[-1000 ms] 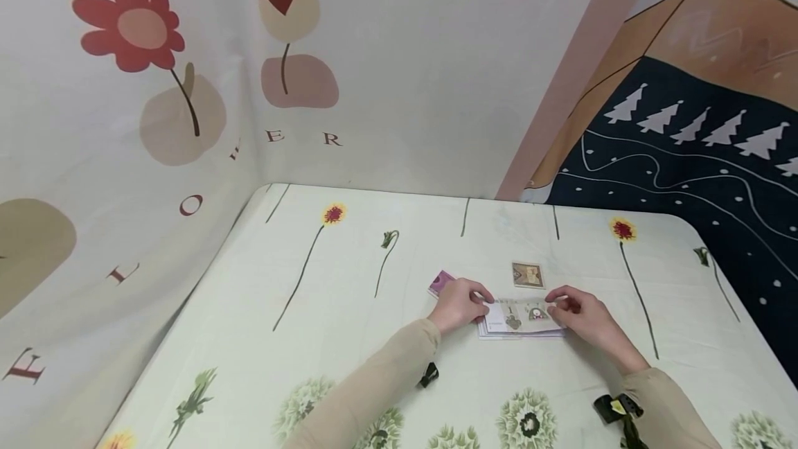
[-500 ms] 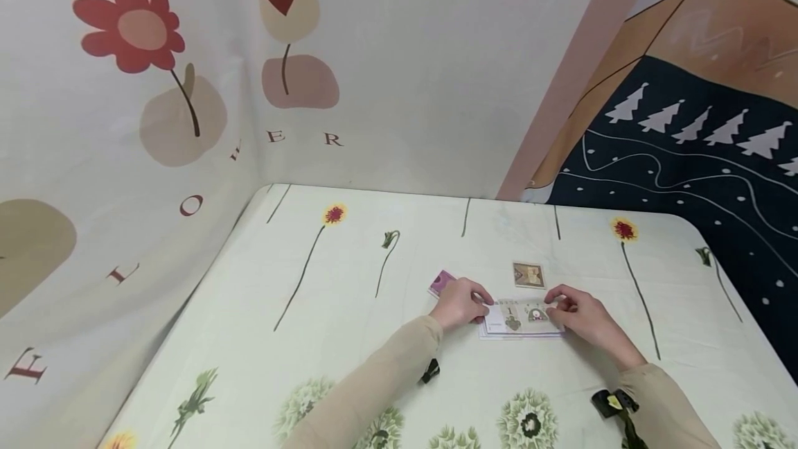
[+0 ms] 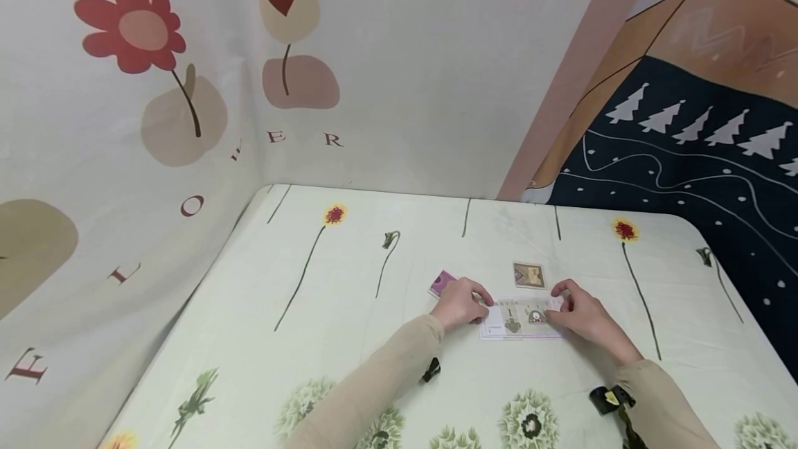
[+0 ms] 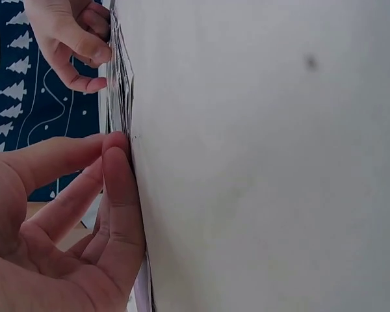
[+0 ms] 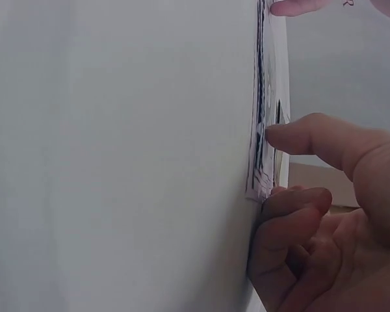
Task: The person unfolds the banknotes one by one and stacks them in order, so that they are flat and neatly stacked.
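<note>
A stack of paper banknotes (image 3: 510,328) lies on the table between both hands, a pale note with a printed figure on top. My left hand (image 3: 458,305) pinches the stack's left end, thumb and fingertip meeting at the edge in the left wrist view. At the right end, my right hand (image 3: 586,317) holds the notes (image 5: 260,130), its thumb on the top face and its other fingers bent beside the end. A purple note (image 3: 441,282), partly hidden, pokes out behind the left hand. Beyond the stack lies a brown note (image 3: 528,275).
A white flower-print cloth (image 3: 349,269) covers the table. Hanging fabric (image 3: 399,75) rises behind and to the left, with a dark tree-patterned cloth (image 3: 673,158) at the right. Black wrist gear shows at the left sleeve (image 3: 386,373) and the right sleeve (image 3: 663,400).
The top note has settled down evenly onto the stack at its right side. My right thumb has shifted onto its face and the index finger has lifted slightly. The left hand stays put.
</note>
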A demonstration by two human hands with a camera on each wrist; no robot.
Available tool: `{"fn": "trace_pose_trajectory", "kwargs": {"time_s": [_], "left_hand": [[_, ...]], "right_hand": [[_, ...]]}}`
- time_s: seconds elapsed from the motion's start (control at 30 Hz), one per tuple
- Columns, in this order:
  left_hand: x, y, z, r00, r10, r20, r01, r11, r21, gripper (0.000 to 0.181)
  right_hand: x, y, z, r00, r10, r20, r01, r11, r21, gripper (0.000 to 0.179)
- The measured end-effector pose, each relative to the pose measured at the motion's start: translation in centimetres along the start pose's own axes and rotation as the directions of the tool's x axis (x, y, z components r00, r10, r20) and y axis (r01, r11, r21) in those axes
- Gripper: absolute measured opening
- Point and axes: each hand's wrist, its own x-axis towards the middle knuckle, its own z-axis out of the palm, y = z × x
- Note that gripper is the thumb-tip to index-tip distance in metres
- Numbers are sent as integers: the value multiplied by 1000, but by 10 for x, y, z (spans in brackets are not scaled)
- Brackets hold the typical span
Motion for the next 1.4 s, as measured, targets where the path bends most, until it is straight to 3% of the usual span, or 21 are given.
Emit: {"fn": "trace_pose_trajectory", "kwargs": {"time_s": [0.4,0.63,0.83,1.4], "left_hand": [[0,-2,-4,996,3,90,1,999,-44,12],[1,-7,-14,986,69,149,-51,991,-121,15],[1,-11,-31,987,110,117,-90,983,-161,17],[-2,-37,-60,997,78,-16,-79,983,-165,16]], "right_hand": [[-3,-4,3,1000,5,-30,-6,999,-34,34],[-4,-12,-2,998,-28,-55,26,999,-27,31],[-1,-21,-4,994,-63,-85,63,998,4,28],[16,-47,33,988,-156,-19,157,979,131,32]]}}
